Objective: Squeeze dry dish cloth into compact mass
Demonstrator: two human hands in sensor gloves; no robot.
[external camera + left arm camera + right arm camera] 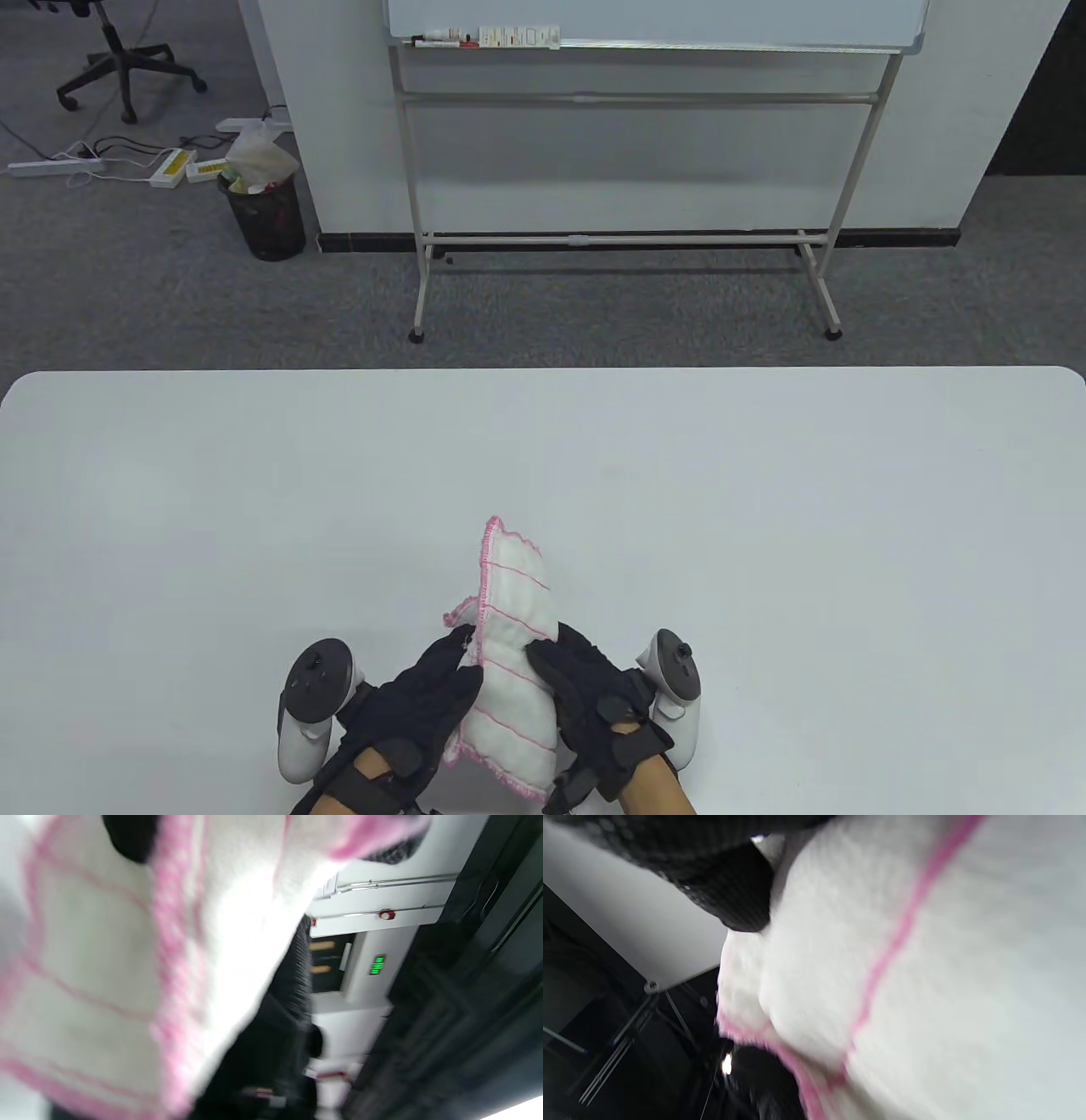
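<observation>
A white dish cloth (513, 662) with pink stripes and pink edging stands folded into a long upright strip near the table's front edge. My left hand (424, 696) presses its left side and my right hand (581, 679) presses its right side, so the cloth is held between the two. Its far tip sticks up free beyond the fingers. The cloth fills the left wrist view (127, 955) and the right wrist view (903, 963), both blurred, with a black gloved finger (729, 887) on it.
The white table (764, 509) stretches wide to the left, right and beyond the cloth. Past its far edge stand a whiteboard frame (619, 238) and a black waste bin (265, 212) on grey carpet.
</observation>
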